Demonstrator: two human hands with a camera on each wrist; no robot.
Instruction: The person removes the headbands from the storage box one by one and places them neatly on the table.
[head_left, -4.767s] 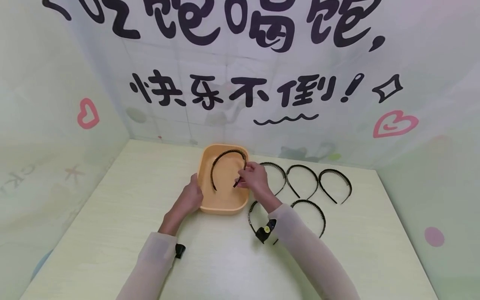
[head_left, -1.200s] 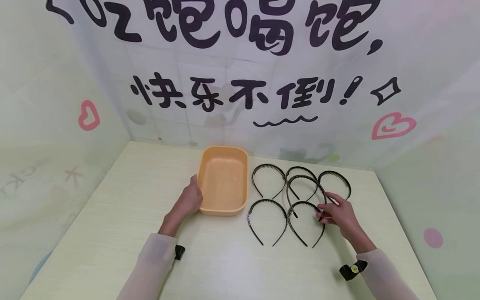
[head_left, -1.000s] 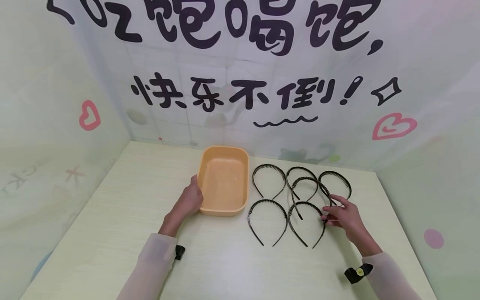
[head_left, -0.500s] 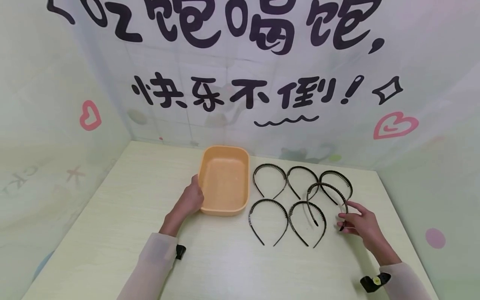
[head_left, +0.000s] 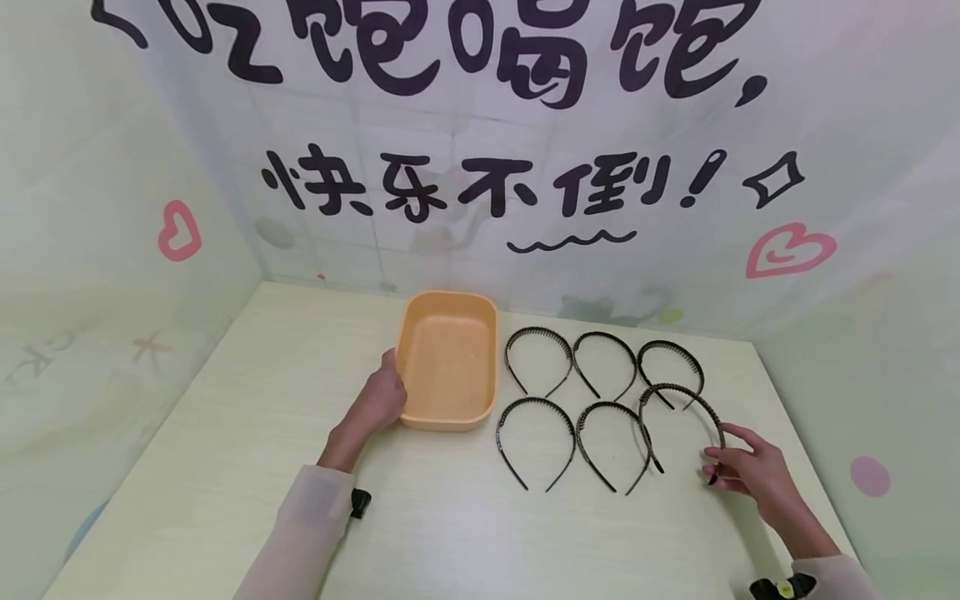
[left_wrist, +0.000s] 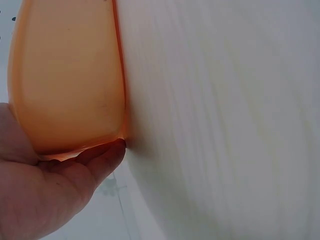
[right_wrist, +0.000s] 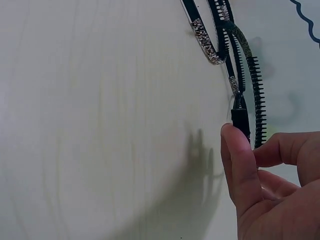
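Right grip (head_left: 738, 468) pinching headband (head_left: 678, 390) end near table (head_left: 225, 433) edge; left grip (head_left: 381, 397) clasping tray (head_left: 408, 367) rim.

The left hand (head_left: 381, 398) lies low and forward, forearm in a pale sleeve stretched out from the body, fingers curled, thumb side up. The right hand (head_left: 746, 469) reaches far out to the right, wrist bent slightly, thumb (right_wrist: 239, 165) and fingertips brought together in a pinch, the other fingers loosely spread.
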